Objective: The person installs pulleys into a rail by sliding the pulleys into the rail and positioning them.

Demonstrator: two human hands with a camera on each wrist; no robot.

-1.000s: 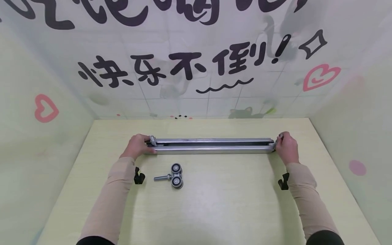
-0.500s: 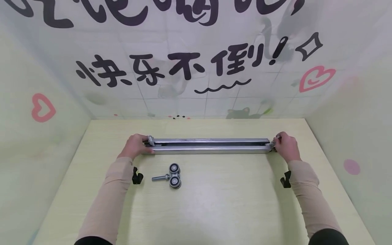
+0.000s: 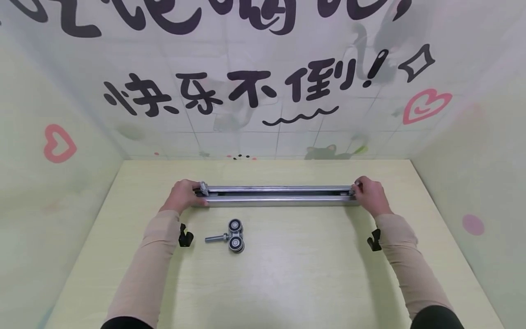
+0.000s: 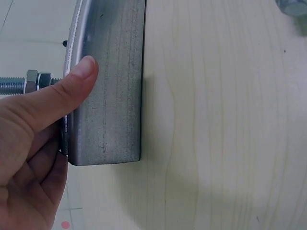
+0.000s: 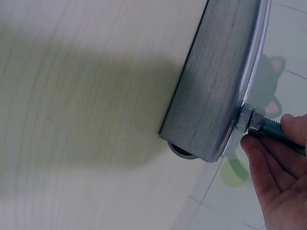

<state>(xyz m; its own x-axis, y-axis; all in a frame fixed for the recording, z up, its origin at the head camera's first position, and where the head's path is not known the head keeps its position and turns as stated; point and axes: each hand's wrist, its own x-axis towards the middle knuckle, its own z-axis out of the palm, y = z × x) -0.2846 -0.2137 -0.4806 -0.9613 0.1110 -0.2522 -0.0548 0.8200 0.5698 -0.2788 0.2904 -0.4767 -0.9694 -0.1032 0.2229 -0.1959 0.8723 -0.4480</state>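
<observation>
A straight metal track rail (image 3: 279, 199) with a slot along its top lies across the table. My left hand (image 3: 181, 196) grips its left end, thumb laid on the front face. Behind that thumb, in the left wrist view, a threaded bolt (image 4: 13, 86) with nuts stands out of the slot. At the other end, my right hand (image 3: 371, 196) pinches the threaded bolt (image 5: 272, 125) of a roller trolley. Its body is mostly hidden inside the rail, and a wheel edge (image 5: 181, 152) shows at the rail's open end.
Another roller trolley (image 3: 236, 235) lies on the table in front of the rail, bolt pointing left. Printed walls (image 3: 263, 137) border the wooden table (image 3: 287, 274) at the back and both sides. Black wrist mounts (image 3: 186, 236) sit on both sleeves.
My right hand has moved left, taking the roller trolley into the rail's right end. My left hand keeps its grip at the left end. The loose trolley stays put on the table.
</observation>
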